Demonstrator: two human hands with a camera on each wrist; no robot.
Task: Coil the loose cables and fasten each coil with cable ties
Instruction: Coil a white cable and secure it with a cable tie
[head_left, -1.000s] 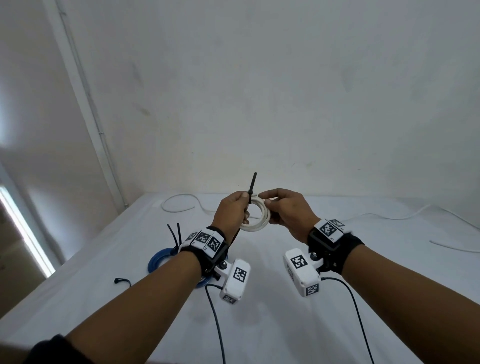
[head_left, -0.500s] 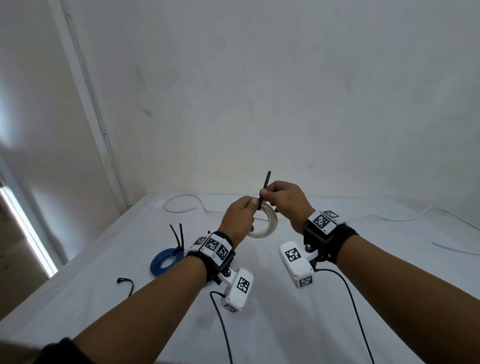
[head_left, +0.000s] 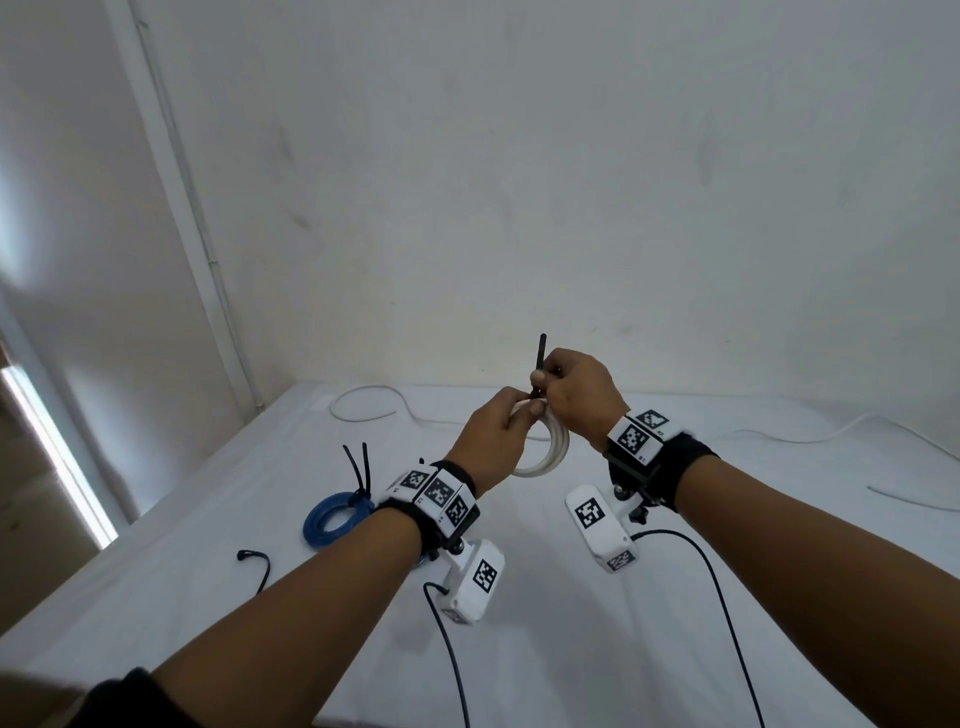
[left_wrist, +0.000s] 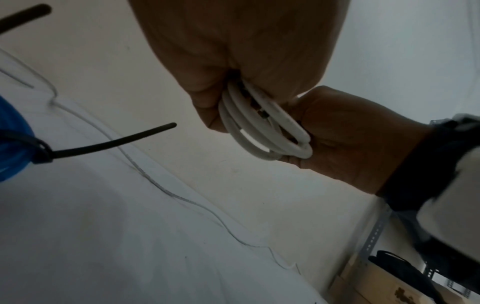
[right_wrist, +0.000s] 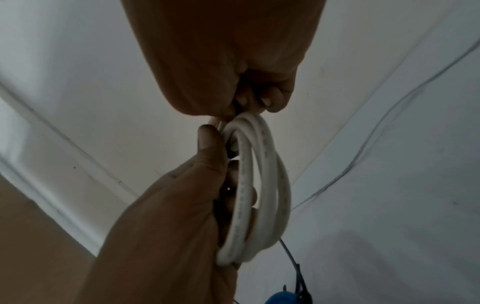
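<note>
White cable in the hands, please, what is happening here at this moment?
A person is fastening a coiled white cable above the table. The left hand grips the coil, and the right hand pinches a black cable tie at its top, the tail pointing up. A blue cable coil lies on the table already tied. Thin white cables lie loose at the back.
</note>
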